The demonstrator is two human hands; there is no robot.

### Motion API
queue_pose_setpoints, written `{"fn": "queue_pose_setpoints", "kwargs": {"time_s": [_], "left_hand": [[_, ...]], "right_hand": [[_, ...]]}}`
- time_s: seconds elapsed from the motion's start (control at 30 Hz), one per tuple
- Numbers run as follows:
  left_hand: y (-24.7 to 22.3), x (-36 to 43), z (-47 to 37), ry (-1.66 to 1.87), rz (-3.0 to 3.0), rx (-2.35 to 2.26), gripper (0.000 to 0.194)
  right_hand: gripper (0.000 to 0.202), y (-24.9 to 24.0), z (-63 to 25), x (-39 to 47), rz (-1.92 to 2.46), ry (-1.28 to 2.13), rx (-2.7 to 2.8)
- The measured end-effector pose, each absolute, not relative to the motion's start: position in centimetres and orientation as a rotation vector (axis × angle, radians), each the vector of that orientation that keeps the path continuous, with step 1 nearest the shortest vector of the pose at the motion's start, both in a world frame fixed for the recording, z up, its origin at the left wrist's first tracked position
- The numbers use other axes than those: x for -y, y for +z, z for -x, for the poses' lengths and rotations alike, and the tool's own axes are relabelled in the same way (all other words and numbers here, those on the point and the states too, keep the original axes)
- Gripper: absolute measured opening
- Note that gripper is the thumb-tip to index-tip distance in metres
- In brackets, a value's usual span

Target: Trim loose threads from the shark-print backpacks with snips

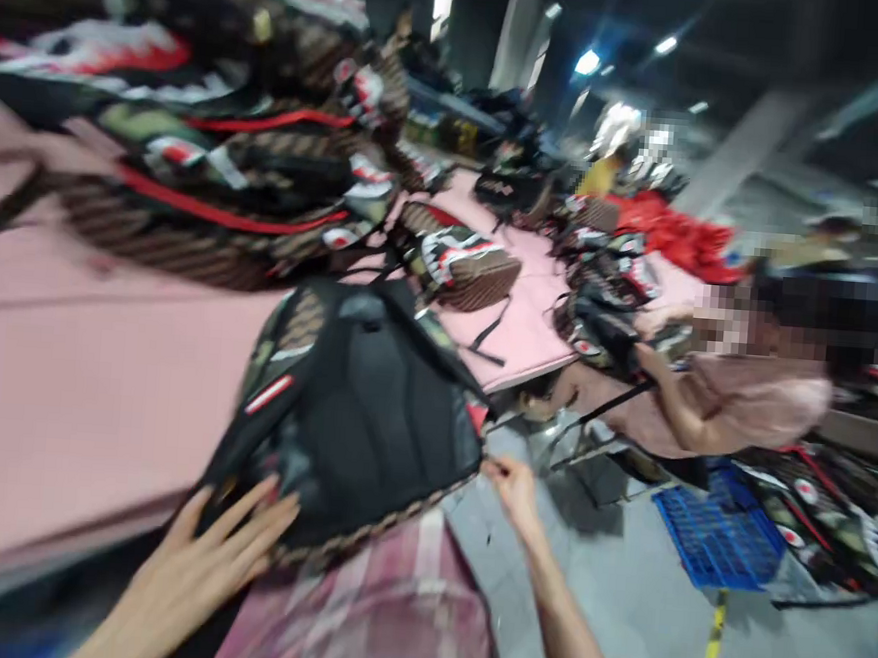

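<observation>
A black backpack (388, 406) with a padded back panel and a brown patterned edge lies at the table's edge and over my lap, its back side facing up. My left hand (224, 545) rests on its lower left corner, fingers stretched out and spread. At the lower right corner, my right hand (510, 484) pinches the edge of the backpack between thumb and fingers. A strap with a red and white tag (270, 394) runs down the left side of the bag. Whatever lies under the bag is hidden, and the picture is somewhat blurred.
Stacked patterned backpacks (216, 173) fill the far left of the pink table (107, 346). Another backpack (463, 261) lies beyond mine. A seated co-worker (750, 391) handles a bag at right. A blue crate (726, 530) and more bags (832, 517) stand on the floor.
</observation>
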State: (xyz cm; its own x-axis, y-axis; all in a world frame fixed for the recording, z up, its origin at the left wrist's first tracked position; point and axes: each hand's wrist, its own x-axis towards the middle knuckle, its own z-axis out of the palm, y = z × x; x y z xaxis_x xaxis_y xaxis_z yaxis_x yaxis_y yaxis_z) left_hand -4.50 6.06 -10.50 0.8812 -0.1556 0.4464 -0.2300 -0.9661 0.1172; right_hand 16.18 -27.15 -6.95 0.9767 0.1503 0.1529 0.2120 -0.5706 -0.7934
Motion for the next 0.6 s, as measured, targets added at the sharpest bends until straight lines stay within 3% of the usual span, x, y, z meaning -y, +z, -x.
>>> {"fn": "queue_pose_setpoints", "kwargs": {"time_s": [0.13, 0.3, 0.47, 0.6], "left_hand": [[-8.4, -3.3, 7.0, 0.385, -2.678, -0.075, 0.029], [-8.6, 0.0, 2.8, 0.257, -1.651, -0.685, 0.058], [-8.0, -0.6, -4.1, 0.392, -1.323, -0.846, 0.048], [-7.3, 1.7, -3.0, 0.342, -1.275, -0.775, 0.038]], "right_hand": [[0.047, -9.6, -18.3, 26.4, 2.065, 0.134, 0.171], [0.065, -11.6, -18.5, 23.2, 1.993, 0.198, 0.155], [0.066, -12.3, -17.6, 22.4, 1.947, 0.188, 0.133], [0.062, -12.8, -17.3, 23.1, 1.903, 0.141, 0.032]]}}
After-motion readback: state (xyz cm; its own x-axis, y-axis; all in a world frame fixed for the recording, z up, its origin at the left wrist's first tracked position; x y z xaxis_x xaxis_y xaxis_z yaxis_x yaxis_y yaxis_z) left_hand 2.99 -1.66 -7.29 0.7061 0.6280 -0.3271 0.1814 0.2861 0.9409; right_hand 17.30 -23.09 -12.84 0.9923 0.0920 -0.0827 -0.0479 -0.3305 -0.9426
